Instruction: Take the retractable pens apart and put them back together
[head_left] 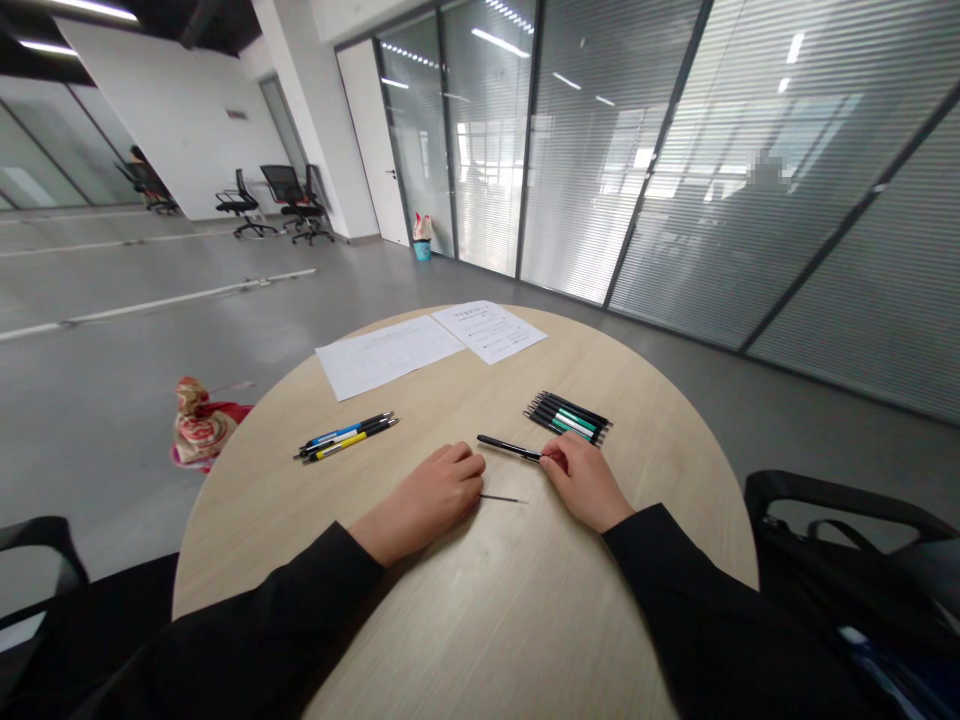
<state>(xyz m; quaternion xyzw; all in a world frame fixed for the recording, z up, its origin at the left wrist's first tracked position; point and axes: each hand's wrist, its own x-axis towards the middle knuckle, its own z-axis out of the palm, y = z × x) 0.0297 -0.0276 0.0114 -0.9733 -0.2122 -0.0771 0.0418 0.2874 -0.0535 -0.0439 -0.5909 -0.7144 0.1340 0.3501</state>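
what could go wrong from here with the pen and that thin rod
1. The thin rod lies at the fingertips of the left hand on the smooth table; it could roll away or be hard to pinch.
2. The right hand pinches the black pen only at one end, so it may slip.
3. The pile of pens sits close behind that hand and could get scattered.

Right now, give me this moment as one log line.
right hand: holds black pen | left hand: resting on round table, by thin dark rod
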